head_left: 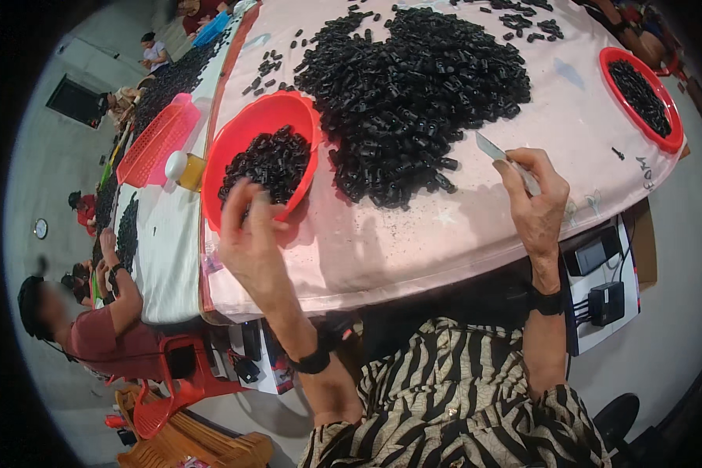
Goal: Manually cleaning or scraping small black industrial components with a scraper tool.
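Note:
My right hand is closed around a small knife, its pale blade pointing up and left toward the pile. Over the near rim of a red plastic bowl is my left hand, slightly blurred, its fingers apart and nothing visible between them. Small black cylindrical plastic parts partly fill that bowl. A large heap of the same black parts spreads over the pink cloth between and beyond my hands.
Another red bowl of black parts stands at the right table edge. To the left are a pink basket and a white-lidded jar. A person in a dark red shirt sits at the neighbouring table. Black boxes with cables sit below the table edge.

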A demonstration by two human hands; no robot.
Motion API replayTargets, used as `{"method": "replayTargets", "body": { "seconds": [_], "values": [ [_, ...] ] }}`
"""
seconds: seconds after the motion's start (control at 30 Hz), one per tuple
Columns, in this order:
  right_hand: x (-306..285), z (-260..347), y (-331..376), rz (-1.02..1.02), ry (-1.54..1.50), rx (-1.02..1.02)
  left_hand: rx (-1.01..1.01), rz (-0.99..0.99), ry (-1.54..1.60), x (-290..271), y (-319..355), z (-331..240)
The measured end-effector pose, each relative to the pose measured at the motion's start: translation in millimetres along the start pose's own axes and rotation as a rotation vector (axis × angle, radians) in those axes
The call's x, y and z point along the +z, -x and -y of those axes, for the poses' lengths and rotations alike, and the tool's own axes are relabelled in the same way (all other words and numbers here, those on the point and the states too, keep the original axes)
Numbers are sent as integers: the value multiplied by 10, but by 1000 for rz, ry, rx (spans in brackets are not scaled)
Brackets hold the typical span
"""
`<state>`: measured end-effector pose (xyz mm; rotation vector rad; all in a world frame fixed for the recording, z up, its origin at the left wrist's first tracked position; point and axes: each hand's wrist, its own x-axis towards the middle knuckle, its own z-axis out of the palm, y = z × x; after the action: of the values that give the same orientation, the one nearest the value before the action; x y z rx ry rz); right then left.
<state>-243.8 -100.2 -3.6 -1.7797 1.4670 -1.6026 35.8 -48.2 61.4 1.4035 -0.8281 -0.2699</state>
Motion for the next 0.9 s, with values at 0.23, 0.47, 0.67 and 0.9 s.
{"method": "replayTargets", "body": {
  "seconds": [0.23, 0.47, 0.67, 0.9],
  "values": [
    [-8, 0, -2, 3, 12, -19, -121, 517, -213, 392, 612, 181],
    [-4, -25, 4, 6, 20, -51, 109, 519, -363, 621, 676, 240],
    [-5, -55, 10, 16, 32, -64, 179, 575, -420, 549, 766, 205],
    [2, -36, 24, 9, 37, -70, 123, 572, -352, 440, 789, 224]
  ]
}}
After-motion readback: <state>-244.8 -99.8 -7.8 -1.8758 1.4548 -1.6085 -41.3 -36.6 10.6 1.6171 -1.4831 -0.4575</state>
